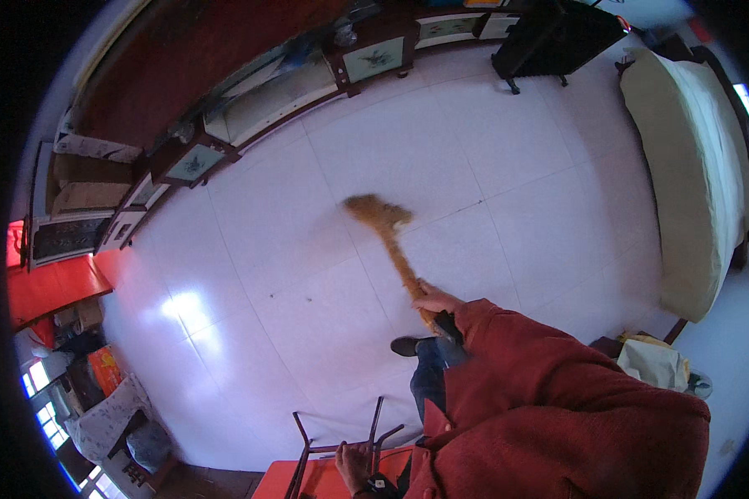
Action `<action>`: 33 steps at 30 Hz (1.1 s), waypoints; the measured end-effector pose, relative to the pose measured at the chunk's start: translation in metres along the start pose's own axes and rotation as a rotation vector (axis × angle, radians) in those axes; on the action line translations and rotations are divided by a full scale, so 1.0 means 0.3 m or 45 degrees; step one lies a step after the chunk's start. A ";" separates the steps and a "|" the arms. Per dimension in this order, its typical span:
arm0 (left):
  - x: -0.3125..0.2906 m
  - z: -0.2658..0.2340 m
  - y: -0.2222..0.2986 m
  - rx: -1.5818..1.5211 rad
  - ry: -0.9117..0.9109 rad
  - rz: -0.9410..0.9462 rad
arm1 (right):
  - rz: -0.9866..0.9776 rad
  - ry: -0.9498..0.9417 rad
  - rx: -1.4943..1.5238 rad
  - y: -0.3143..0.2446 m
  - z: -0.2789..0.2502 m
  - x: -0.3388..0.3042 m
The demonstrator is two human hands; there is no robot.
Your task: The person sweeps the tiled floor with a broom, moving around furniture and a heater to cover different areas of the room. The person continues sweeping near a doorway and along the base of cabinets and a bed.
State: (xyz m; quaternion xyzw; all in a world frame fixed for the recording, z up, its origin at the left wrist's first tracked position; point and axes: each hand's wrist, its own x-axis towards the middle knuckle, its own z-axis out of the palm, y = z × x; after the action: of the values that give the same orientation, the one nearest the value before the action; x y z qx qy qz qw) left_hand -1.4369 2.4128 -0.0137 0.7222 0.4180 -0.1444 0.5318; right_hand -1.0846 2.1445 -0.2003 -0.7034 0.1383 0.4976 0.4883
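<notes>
The right hand (434,298) wraps the handle of a straw broom (397,254), perhaps so its head reaches far over the tiled floor (424,150). The left hand (354,468) is near, beside dark metal legs (319,450); its grip I cannot tell.

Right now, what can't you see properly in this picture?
All in the head view:
Broom: its handle's top end is lost around the right hand and red sleeve.
Left hand: it covers its own contact with the metal legs, so I can't tell if its fingers grip them.
Red surface: cut off by the lower edge.
Dark speck on the floor: too small to identify.
</notes>
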 end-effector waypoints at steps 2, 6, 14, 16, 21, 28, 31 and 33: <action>0.031 0.021 0.085 -0.609 0.221 -0.415 | -0.142 -0.191 0.042 -0.074 -0.001 -0.028; 0.072 0.026 0.178 -0.909 0.197 -0.498 | -0.202 -0.349 0.182 -0.191 -0.030 -0.102; 0.316 -0.074 0.122 -1.244 -0.758 -0.381 | -0.043 -0.183 1.062 0.044 -0.313 -0.435; 0.370 -0.051 0.159 -0.530 -0.273 -0.339 | -0.023 0.112 1.125 0.164 -0.375 -0.518; 0.413 -0.017 0.336 -0.429 -0.148 -0.435 | 0.071 0.837 1.451 0.441 -0.464 -0.574; 0.489 -0.072 0.355 -0.192 -0.137 -0.527 | 0.277 0.666 1.827 0.640 -0.543 -0.459; 0.499 -0.135 0.327 -0.148 -0.244 -0.443 | 0.076 0.925 1.561 0.644 -0.330 -0.382; 0.524 -0.141 0.318 0.049 -0.329 -0.341 | 0.195 1.168 0.987 0.614 -0.134 -0.319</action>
State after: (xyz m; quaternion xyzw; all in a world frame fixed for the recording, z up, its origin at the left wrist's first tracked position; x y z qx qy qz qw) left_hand -1.2790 2.5132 -0.0381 0.6456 0.4358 -0.3135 0.5431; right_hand -1.2319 1.9940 -0.2203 -0.6049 0.5563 0.0906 0.5624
